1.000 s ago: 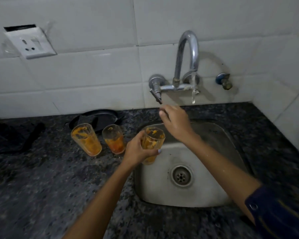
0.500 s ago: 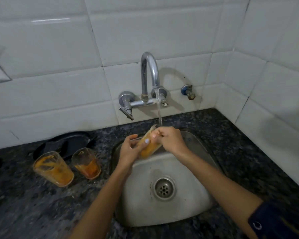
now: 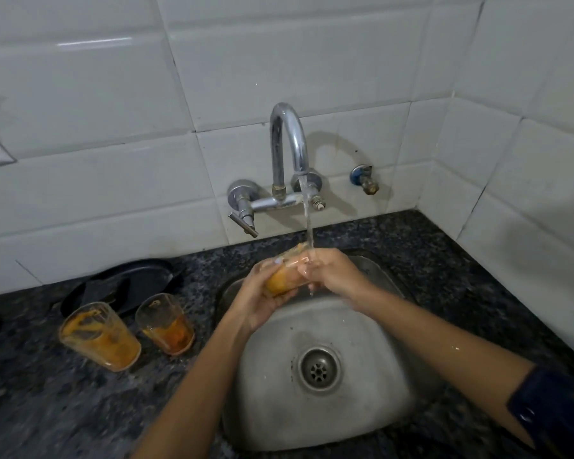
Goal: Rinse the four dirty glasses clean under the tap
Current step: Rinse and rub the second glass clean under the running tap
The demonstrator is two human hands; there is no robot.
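A glass smeared with orange residue (image 3: 284, 279) lies tilted over the steel sink (image 3: 371, 392), its mouth under the running stream from the chrome tap (image 3: 287, 150). My left hand (image 3: 259, 299) grips the glass from below at its base. My right hand (image 3: 332, 271) holds its rim end, fingers wet under the water. Two more dirty glasses stand upright on the dark counter left of the sink: a larger one (image 3: 98, 336) and a smaller one (image 3: 166, 323) beside it. A fourth glass is not in view.
A black plate (image 3: 136, 279) lies behind the two glasses by the wall. White tiled walls enclose the back and right. A small blue-handled valve (image 3: 363, 178) sticks out right of the tap. The drain (image 3: 318, 369) sits mid-basin.
My left hand carried the glass from the counter edge to under the tap. My right hand left the tap lever and took the glass's rim. Water now flows strongly.
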